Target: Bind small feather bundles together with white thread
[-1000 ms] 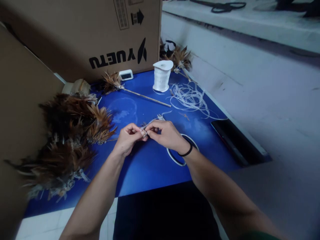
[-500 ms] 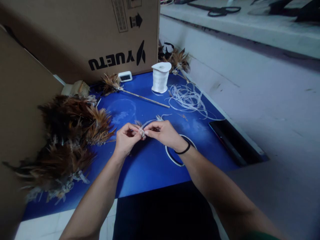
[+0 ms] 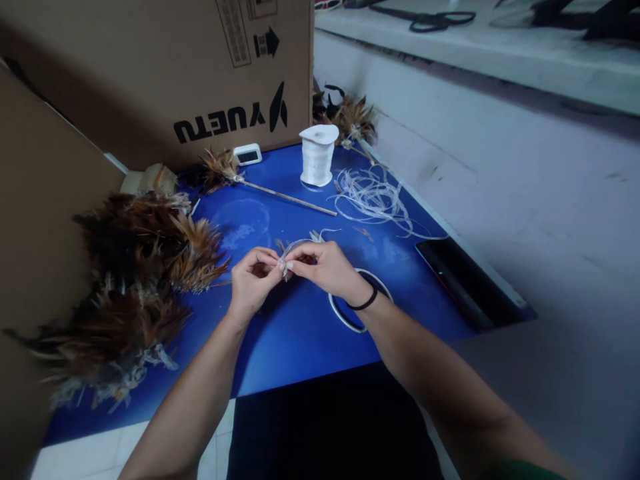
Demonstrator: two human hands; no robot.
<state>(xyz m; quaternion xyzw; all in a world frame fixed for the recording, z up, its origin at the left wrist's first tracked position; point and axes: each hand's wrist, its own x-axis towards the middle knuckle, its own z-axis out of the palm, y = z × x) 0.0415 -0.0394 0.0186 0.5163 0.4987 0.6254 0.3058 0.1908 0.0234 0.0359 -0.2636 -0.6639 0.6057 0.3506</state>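
Observation:
Over the middle of the blue table, my left hand (image 3: 251, 283) pinches a small feather bunch (image 3: 284, 269) between thumb and fingers. My right hand (image 3: 327, 268) is closed against it from the other side, thumb and fingertips on a thin white ribbon (image 3: 300, 241) at the bunch's tied end. The ribbon's loose end curves up and right behind my right hand. Most of the feathers are hidden by my fingers. A pale ring (image 3: 345, 321) lies on the table under my right wrist.
Brown feather bunches (image 3: 145, 247) are heaped at the left. Beyond my hands are a feather-tipped stick (image 3: 285, 195), a white ribbon spool (image 3: 317, 160) and tangled ribbon (image 3: 370, 197). A dark phone (image 3: 465, 287) lies right. A cardboard box (image 3: 150, 73) stands at the back; scissors (image 3: 440, 21) lie on the ledge.
My hands stay together at the feather bunch, with the fingertips shifted slightly and the ribbon sitting closer around its end. The whole view has moved slightly.

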